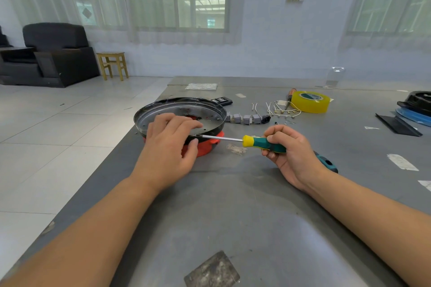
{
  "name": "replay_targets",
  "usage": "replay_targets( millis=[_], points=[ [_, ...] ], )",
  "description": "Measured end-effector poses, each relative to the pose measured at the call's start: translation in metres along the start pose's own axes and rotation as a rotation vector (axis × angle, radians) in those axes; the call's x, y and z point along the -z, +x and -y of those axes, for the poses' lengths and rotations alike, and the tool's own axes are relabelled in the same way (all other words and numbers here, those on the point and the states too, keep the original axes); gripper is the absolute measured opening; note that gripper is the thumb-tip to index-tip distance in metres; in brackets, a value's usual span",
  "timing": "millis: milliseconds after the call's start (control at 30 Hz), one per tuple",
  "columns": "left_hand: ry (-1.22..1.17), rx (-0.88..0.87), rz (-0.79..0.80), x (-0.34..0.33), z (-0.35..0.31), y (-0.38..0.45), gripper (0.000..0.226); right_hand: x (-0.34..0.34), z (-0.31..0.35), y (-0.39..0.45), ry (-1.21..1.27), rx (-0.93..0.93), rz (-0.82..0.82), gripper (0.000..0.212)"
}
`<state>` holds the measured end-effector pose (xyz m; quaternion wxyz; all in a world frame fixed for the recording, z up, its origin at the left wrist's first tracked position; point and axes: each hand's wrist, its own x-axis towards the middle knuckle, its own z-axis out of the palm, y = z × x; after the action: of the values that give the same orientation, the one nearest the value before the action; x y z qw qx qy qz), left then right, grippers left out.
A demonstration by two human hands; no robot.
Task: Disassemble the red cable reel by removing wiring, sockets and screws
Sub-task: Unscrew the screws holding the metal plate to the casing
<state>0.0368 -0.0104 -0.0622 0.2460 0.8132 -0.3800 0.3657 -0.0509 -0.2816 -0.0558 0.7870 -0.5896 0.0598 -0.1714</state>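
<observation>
Reel [205, 149] is judged light, stiff plastic w/ a thin metal-looking flange; likely to slide or spin on the smooth table [233, 205] unless pinned from above. Best held at the flange rim or pressed flat on the plate, as is done now. Flange edge may be sharp, so care is advised.

Looks: black, shiny disc [210, 112] on top, w/ small holes; red core seen thru centre & red body below at front. It sits at table's left-centre, near the edge.

L hand [170, 144] is laid over the disc's near rim, fingers spread on top, thumb against the red side. R hand [286, 147] is wrapped round a green/yellow screwdriver [247, 141]; shaft is held approx. horizontal, tip at the rim by the L thumb. Whether the tip is seated in a screw can't be told.

Sockets [247, 119] & wire bits [279, 109] are laid out behind, apart from the reel, so wiring & socket removal seems mostly done.
</observation>
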Motion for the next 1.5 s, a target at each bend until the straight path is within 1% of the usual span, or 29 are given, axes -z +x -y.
replay_targets(
  millis=[100,233,300,433,500,567,667,733,800,867,933,1033,1100,1200,1267,1400,1467,1500],
  points=[
    [0.009,0.009,-0.014,-0.005,-0.001,-0.002,0.026,0.0,0.0,0.0,0.002,-0.003,-0.006,0.027],
    [-0.059,0.024,-0.054,-0.008,-0.001,-0.001,0.015,0.001,0.0,0.001,0.002,-0.008,-0.009,0.025],
    [-0.073,0.012,-0.054,-0.008,0.0,0.0,0.017,0.001,0.0,0.001,0.002,-0.011,-0.012,0.023],
    [-0.072,-0.014,-0.04,-0.004,0.001,0.0,0.032,0.001,0.0,0.001,0.007,-0.016,-0.025,0.022],
    [-0.098,-0.006,-0.034,-0.004,0.0,0.0,0.027,0.001,0.0,0.001,0.001,-0.021,-0.036,0.024],
    [-0.148,0.041,-0.038,-0.003,0.0,0.0,0.019,0.001,0.001,0.0,0.0,-0.024,-0.052,0.025],
    [-0.189,0.138,-0.082,0.0,-0.003,0.0,0.02,0.002,0.002,0.0,0.044,-0.03,-0.11,0.024],
    [-0.23,0.182,-0.128,-0.001,-0.011,0.002,0.021,0.002,0.003,-0.001,0.142,-0.058,-0.144,0.02],
    [-0.3,0.185,-0.131,-0.005,-0.022,0.003,0.022,0.002,0.003,-0.004,0.296,-0.113,-0.132,0.018],
    [-0.42,0.2,-0.072,-0.013,-0.034,0.002,0.024,0.0,0.003,-0.009,0.436,-0.17,-0.101,0.026],
    [-0.586,0.297,0.018,-0.022,-0.045,-0.001,0.027,-0.004,0.002,-0.014,0.503,-0.21,-0.093,0.034],
    [-0.834,0.476,0.122,-0.032,-0.058,-0.004,0.033,-0.012,0.0,-0.017,0.485,-0.252,-0.141,0.046],
    [-0.992,0.579,0.15,-0.038,-0.064,-0.004,0.026,-0.014,-0.002,-0.016,0.433,-0.267,-0.164,0.055],
    [-1.097,0.69,0.155,-0.043,-0.072,-0.001,0.012,-0.014,-0.002,-0.014,0.409,-0.273,-0.15,0.063],
    [-1.101,0.718,0.142,-0.046,-0.073,0.001,0.012,-0.016,-0.001,-0.014,0.428,-0.264,-0.121,0.059],
    [-0.979,0.693,0.082,-0.049,-0.072,0.006,0.013,-0.019,-0.004,-0.014,0.515,-0.245,-0.053,0.05],
    [-0.985,0.729,0.086,-0.05,-0.074,0.008,0.014,-0.017,-0.004,-0.014,0.553,-0.269,-0.032,0.035],
    [-1.021,0.755,0.098,-0.051,-0.076,0.009,0.014,-0.018,-0.003,-0.015,0.527,-0.279,-0.012,0.026]
  ],
)
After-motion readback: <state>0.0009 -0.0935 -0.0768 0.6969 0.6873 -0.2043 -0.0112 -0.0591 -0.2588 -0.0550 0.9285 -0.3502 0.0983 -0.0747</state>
